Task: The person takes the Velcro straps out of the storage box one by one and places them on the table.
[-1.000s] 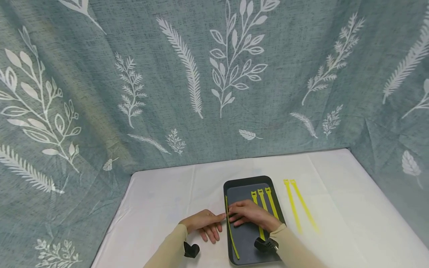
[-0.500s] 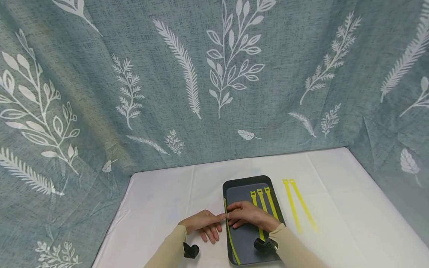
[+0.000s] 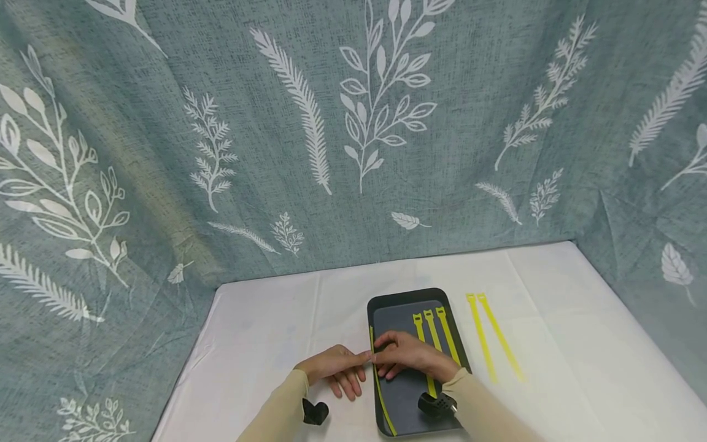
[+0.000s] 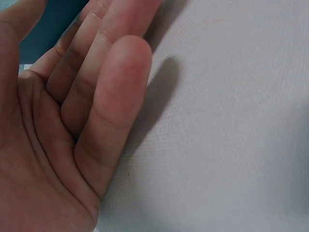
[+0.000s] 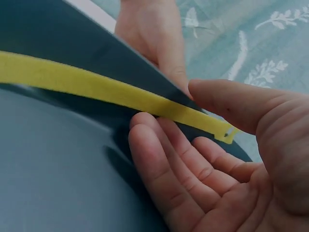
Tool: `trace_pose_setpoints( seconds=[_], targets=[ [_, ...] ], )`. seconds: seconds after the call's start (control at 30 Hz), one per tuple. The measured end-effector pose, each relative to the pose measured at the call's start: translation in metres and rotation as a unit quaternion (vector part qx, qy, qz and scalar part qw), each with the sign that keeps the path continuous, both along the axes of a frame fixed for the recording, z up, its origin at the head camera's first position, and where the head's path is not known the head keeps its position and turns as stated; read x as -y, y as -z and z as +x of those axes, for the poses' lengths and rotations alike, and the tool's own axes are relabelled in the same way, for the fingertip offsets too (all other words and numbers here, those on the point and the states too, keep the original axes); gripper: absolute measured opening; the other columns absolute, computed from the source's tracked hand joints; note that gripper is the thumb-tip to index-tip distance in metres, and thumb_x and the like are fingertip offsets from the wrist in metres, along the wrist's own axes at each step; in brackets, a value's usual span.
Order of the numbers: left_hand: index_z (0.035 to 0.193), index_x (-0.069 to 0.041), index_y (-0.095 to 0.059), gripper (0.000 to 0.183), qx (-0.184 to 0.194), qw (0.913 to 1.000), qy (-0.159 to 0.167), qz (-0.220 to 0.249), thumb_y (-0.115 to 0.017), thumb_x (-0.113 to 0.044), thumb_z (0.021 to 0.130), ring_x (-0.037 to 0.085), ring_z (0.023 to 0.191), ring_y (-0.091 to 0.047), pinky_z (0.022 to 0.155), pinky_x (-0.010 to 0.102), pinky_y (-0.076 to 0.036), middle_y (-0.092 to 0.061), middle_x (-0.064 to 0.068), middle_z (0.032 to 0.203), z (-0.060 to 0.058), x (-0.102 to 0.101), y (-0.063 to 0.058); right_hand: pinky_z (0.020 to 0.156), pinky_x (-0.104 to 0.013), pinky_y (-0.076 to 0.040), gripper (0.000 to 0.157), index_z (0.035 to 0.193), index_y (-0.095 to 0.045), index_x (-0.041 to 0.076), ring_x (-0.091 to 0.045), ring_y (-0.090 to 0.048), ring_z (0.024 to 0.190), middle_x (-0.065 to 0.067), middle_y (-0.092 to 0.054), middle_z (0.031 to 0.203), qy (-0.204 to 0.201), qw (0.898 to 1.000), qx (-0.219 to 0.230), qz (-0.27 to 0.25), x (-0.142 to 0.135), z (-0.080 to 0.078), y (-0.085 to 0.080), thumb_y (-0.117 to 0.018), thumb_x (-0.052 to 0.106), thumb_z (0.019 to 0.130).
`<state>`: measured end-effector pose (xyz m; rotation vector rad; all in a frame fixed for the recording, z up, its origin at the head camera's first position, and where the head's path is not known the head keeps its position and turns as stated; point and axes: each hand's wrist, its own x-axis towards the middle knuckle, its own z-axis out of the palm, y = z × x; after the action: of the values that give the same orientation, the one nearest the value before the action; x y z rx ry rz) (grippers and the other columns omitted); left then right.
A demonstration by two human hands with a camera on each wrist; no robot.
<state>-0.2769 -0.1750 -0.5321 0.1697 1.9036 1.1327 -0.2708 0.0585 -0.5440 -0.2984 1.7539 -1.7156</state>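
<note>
A yellow hook-and-loop cable tie (image 3: 385,410) runs along the left inner wall of a dark tray (image 3: 400,387), standing on its edge. My right hand (image 3: 414,356) reaches into the tray and holds this tie between thumb and curled fingers; in the right wrist view the slotted head of the tie (image 5: 224,131) shows near the thumb. My left hand (image 3: 334,366) is outside the tray, its thumb reaching to the left rim beside the right thumb. Its other fingers are loosely extended over the white cloth (image 4: 231,96), holding nothing visible.
Three yellow ties (image 3: 448,337) lie side by side in the tray's right part, partly hidden by the right hand and wrist. Two more ties (image 3: 483,344) lie on the white-covered table, right of the tray. A patterned curtain (image 3: 331,153) hangs behind.
The held tie has settled closer against the tray's left wall, and my right thumb has come to the rim. The left hand has barely moved.
</note>
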Motion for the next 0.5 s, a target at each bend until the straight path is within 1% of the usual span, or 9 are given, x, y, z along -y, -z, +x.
trace_pose_setpoints(
  seconds=[0.13,0.3,0.4,0.5],
  targets=[
    [0.087,-0.003,-0.074,0.066,-0.002,1.0000,0.000,-0.001,-0.052,-0.065,0.098,0.007,0.053,-0.069,0.045,0.020,-0.050,-0.073,-0.001,0.065,0.0000,0.0000,-0.0012,0.063,-0.028,-0.060,0.039,0.119,-0.055,-0.001,-0.014,-0.072,0.069,-0.008,-0.074,0.083,-0.002,1.000,-0.012,0.019,0.0028,0.0007,0.0003,-0.074,0.019,0.091],
    [0.086,-0.003,-0.073,0.066,-0.007,1.0000,0.002,-0.002,-0.052,-0.065,0.098,0.008,0.053,-0.069,0.045,0.020,-0.050,-0.073,-0.001,0.065,0.0005,0.0001,-0.0014,0.062,-0.027,-0.060,0.023,0.105,-0.063,0.000,-0.012,-0.072,0.069,-0.005,-0.073,0.081,-0.009,1.000,-0.015,0.021,0.0039,0.0017,0.0014,-0.073,0.017,0.093],
    [0.086,-0.004,-0.073,0.066,-0.005,1.0000,0.002,-0.002,-0.052,-0.065,0.097,0.007,0.053,-0.069,0.045,0.020,-0.050,-0.073,-0.001,0.065,0.0005,-0.0002,-0.0014,0.063,-0.027,-0.060,0.019,0.103,-0.066,0.000,-0.011,-0.071,0.069,-0.005,-0.072,0.081,-0.010,1.000,-0.016,0.020,0.0033,0.0021,0.0017,-0.071,0.015,0.094],
    [0.087,-0.004,-0.074,0.065,-0.003,1.0000,0.003,0.000,-0.052,-0.065,0.098,0.007,0.053,-0.069,0.046,0.020,-0.051,-0.073,-0.001,0.066,-0.0004,-0.0004,-0.0011,0.063,-0.027,-0.061,0.018,0.103,-0.067,-0.001,-0.011,-0.071,0.069,-0.004,-0.073,0.081,-0.007,1.000,-0.015,0.022,0.0024,0.0021,0.0011,-0.071,0.015,0.094]
  ],
)
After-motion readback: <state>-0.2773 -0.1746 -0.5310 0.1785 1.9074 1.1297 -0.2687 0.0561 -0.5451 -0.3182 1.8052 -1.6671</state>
